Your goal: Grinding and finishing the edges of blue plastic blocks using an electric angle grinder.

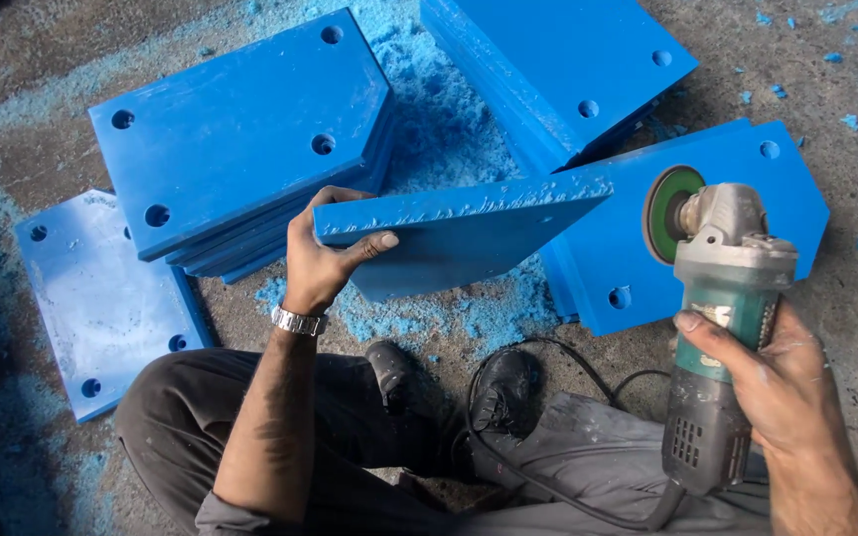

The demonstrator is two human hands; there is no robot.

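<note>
While the left hand (322, 260) grips the thick blue plastic plate (459, 233) on edge, the right hand (777, 382), clenched round the green-bodied angle grinder (722, 298) at 3 o'clock, must bring its disc onto the burred rim.

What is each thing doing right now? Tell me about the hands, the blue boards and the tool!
left hand: gripping the held blue plate by its end.
held blue plate: lifted off the floor, rough edge facing up.
right hand: wrapped around the angle grinder.
angle grinder: held up, disc apart from the plate.
stacked blue plates: lying flat on the floor.
blue shavings: scattered over the floor.
</note>
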